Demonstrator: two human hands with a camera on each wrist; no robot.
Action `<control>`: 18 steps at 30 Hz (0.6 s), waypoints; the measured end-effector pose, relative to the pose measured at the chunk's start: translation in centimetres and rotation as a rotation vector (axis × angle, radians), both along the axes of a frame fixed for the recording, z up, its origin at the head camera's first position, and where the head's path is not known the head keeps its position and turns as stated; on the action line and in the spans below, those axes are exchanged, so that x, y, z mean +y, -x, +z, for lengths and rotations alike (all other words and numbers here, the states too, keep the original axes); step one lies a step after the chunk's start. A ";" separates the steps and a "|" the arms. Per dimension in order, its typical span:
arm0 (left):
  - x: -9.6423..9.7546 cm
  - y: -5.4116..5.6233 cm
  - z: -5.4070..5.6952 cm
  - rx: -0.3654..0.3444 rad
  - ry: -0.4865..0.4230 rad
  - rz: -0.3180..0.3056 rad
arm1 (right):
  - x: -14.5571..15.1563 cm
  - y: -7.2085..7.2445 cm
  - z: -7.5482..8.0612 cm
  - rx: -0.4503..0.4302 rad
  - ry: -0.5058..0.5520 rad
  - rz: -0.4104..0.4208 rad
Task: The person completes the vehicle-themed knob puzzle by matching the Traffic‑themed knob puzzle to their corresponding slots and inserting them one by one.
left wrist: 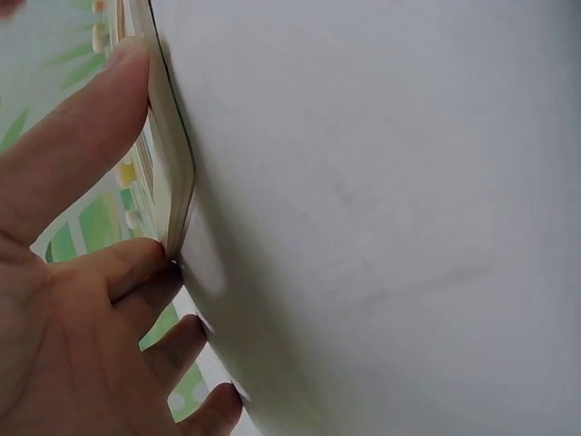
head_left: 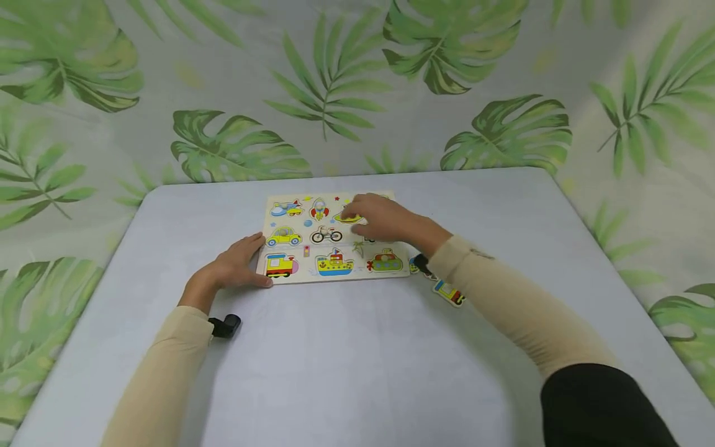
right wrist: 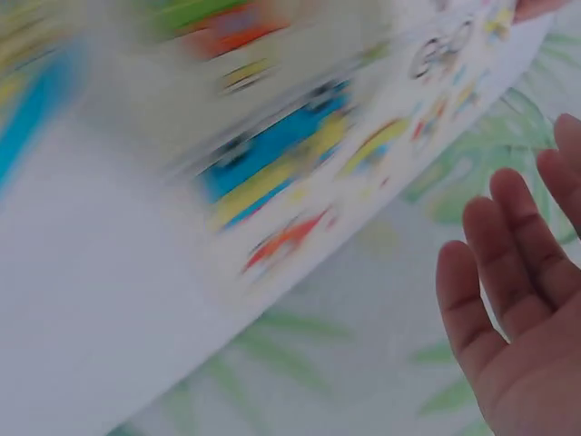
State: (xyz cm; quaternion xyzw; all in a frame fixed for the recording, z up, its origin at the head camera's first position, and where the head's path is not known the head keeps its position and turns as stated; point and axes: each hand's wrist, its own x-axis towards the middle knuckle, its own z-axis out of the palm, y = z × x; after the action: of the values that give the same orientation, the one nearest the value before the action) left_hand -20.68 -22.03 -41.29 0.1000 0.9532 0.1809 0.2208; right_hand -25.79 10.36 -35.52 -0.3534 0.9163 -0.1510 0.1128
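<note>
A wooden peg puzzle board point(head_left: 307, 279) with colourful vehicle pictures lies on the white table. My left hand point(head_left: 237, 264) rests against its front left corner, thumb at the front edge and spread fingers along the left side. Close up in the left wrist view, the thumb point(left wrist: 100, 127) touches the board's edge point(left wrist: 172, 182). Over the board's upper right part hovers my right hand point(head_left: 382, 217), covering some pictures. Its fingers point(right wrist: 463, 291) appear apart and lightly bent in the right wrist view, with nothing between them. The puzzle pictures blur there.
Loose puzzle pieces lie by the board's front right corner, among them a train piece point(head_left: 449, 293); the right sleeve point(head_left: 503, 298) partly hides them. Behind the white table point(head_left: 335, 366) hangs a leaf-patterned cloth point(head_left: 357, 93).
</note>
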 end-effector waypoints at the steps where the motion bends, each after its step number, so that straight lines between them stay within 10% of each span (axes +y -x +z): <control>1: 0.0 0.0 0.0 -0.001 0.003 0.004 | 1.4 -0.6 0.2 -0.002 -0.015 -0.005; 18: 0.3 -0.1 0.5 -0.018 0.019 0.000 | 17.3 -8.5 -2.7 -0.035 0.011 -0.130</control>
State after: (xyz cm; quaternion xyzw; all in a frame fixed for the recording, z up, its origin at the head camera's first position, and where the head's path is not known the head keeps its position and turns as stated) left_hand -20.55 -21.74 -40.77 0.0962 0.9528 0.1727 0.2303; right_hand -17.29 27.62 -38.26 -0.2909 0.9344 -0.1694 0.1169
